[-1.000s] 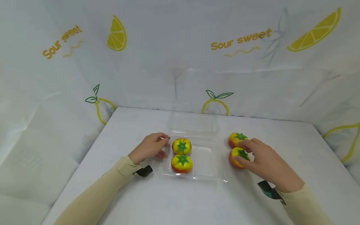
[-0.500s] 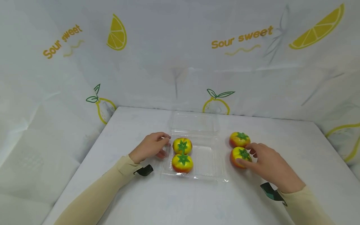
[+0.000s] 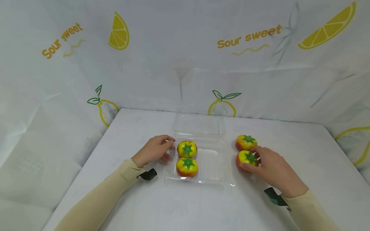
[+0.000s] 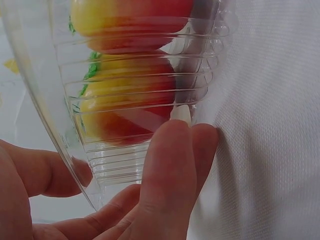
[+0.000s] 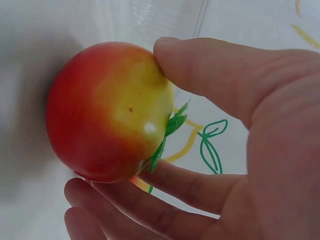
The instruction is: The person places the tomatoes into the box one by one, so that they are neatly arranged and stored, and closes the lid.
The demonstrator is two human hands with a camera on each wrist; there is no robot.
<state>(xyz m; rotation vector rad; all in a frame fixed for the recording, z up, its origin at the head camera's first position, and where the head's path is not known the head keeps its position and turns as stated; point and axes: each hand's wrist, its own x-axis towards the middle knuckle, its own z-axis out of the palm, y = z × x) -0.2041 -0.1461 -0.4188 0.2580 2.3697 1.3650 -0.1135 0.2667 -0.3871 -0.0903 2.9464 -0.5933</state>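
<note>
My left hand (image 3: pixel 156 149) holds the left edge of an open clear plastic clamshell box (image 3: pixel 209 165). In the left wrist view its thumb is at the rim and its fingers (image 4: pixel 167 175) lie against the ribbed wall. Two red-and-yellow toy tomatoes with green star-shaped tops, a far one (image 3: pixel 187 149) and a near one (image 3: pixel 187 167), stand in the box's left half. Right of the box, my right hand (image 3: pixel 273 168) grips another toy tomato (image 5: pixel 110 112), thumb on one side and fingers curled round the other. It rests on the table. A further toy tomato (image 3: pixel 245 142) sits just behind it.
The box's clear lid (image 3: pixel 199 125) lies folded back towards the wall. A white table (image 3: pixel 185 205) carries everything, and a white sheet with lemon prints (image 3: pixel 162 64) hangs behind it and at the sides.
My right hand has drawn back from over the far right tomato and closed round the near one. The left hand stays at the box's edge; box and tomatoes keep their places.
</note>
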